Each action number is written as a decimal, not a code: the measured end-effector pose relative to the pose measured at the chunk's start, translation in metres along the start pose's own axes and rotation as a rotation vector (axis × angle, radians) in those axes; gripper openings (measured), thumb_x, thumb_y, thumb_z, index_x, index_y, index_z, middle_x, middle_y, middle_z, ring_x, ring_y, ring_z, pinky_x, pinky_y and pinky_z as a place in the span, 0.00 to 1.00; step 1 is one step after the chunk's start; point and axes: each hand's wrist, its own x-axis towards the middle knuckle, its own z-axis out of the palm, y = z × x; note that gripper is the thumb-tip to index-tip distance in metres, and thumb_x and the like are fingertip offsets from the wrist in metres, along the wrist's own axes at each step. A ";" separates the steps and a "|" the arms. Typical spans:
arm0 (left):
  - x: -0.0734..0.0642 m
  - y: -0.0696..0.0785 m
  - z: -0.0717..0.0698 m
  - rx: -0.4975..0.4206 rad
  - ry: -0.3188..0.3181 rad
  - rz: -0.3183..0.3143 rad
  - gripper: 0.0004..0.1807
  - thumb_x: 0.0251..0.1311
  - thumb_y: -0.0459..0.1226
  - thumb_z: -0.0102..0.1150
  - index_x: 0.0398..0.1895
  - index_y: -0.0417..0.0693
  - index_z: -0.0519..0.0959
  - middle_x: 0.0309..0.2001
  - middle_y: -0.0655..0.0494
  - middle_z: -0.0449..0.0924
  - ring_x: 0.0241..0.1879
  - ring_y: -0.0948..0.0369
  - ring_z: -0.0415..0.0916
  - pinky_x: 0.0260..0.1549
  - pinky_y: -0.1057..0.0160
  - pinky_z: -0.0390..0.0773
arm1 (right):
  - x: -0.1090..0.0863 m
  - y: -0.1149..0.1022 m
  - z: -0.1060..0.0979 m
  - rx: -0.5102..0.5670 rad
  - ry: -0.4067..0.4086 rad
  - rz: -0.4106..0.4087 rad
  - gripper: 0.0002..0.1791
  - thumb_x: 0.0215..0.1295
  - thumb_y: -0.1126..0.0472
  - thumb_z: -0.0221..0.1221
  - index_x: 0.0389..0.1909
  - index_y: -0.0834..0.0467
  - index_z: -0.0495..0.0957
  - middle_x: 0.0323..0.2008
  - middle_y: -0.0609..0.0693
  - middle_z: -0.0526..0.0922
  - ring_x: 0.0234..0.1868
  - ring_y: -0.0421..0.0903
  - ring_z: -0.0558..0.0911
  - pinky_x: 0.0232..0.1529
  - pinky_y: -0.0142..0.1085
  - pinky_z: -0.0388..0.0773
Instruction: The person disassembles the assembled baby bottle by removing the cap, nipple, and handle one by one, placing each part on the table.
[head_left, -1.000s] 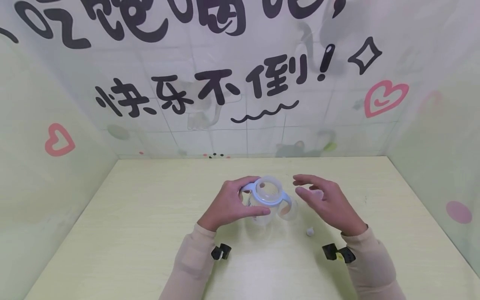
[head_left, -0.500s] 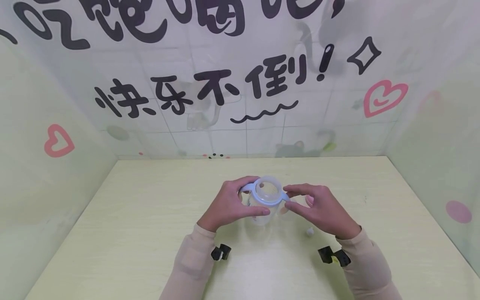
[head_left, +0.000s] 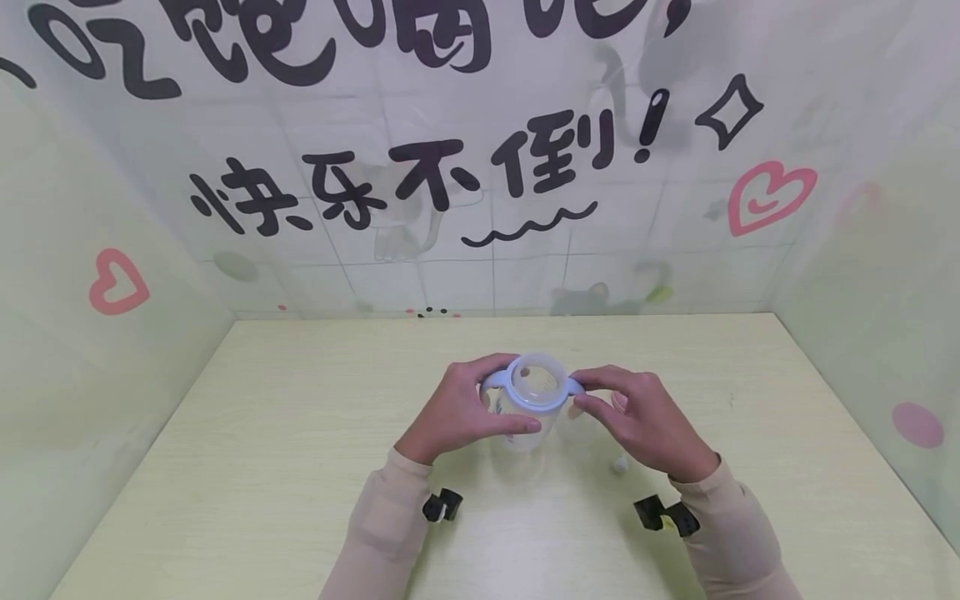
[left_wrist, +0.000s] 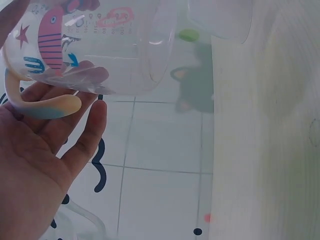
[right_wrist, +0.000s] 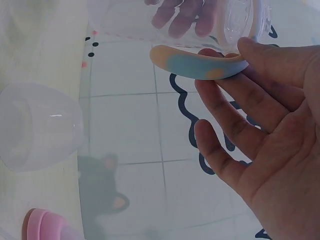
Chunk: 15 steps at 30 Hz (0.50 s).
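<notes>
A clear plastic baby bottle with cartoon prints (head_left: 522, 417) stands upright on the pale wooden bench (head_left: 262, 467), mid-bench, between both hands. The left hand (head_left: 457, 412) wraps its fingers around the bottle's body. The right hand (head_left: 645, 421) pinches the right loop of the pale blue 2-handled collar ring (head_left: 534, 390) seated on the neck. The ring looks fitted or nearly so. A clear dome cap (right_wrist: 37, 125), a pink piece (right_wrist: 42, 225) and a small white part (head_left: 619, 465) lie loose nearby, not yet added.

Clear handled cup (head_left: 527, 408) — upright on the table, blue-ringed open mouth, printed markings, curved handles either side.
</notes>
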 end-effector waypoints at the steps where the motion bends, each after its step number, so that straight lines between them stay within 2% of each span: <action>1: 0.000 0.000 0.000 0.002 0.001 -0.001 0.34 0.42 0.45 0.82 0.56 0.49 0.81 0.46 0.63 0.85 0.44 0.64 0.80 0.45 0.60 0.79 | 0.000 0.000 0.000 -0.005 0.011 -0.012 0.14 0.61 0.71 0.66 0.48 0.63 0.84 0.45 0.49 0.87 0.47 0.43 0.85 0.50 0.47 0.81; 7: 0.000 0.001 0.000 0.003 0.000 -0.030 0.35 0.42 0.46 0.81 0.56 0.45 0.81 0.47 0.59 0.86 0.46 0.64 0.80 0.46 0.58 0.79 | -0.001 -0.001 -0.003 -0.018 0.069 -0.067 0.15 0.59 0.73 0.66 0.48 0.63 0.84 0.42 0.48 0.88 0.39 0.40 0.85 0.46 0.30 0.79; 12: -0.001 0.001 0.000 0.009 0.004 -0.034 0.34 0.42 0.46 0.82 0.55 0.49 0.81 0.47 0.60 0.86 0.45 0.65 0.79 0.46 0.58 0.79 | -0.002 -0.006 -0.008 0.025 0.106 -0.095 0.16 0.58 0.76 0.66 0.48 0.62 0.83 0.40 0.48 0.88 0.36 0.42 0.86 0.46 0.25 0.77; 15: -0.001 0.000 0.000 0.020 0.007 -0.023 0.33 0.41 0.46 0.82 0.55 0.51 0.82 0.45 0.64 0.86 0.43 0.64 0.79 0.43 0.58 0.79 | -0.003 -0.011 -0.013 0.037 0.143 -0.117 0.17 0.57 0.77 0.65 0.48 0.63 0.83 0.39 0.49 0.87 0.34 0.44 0.86 0.42 0.25 0.77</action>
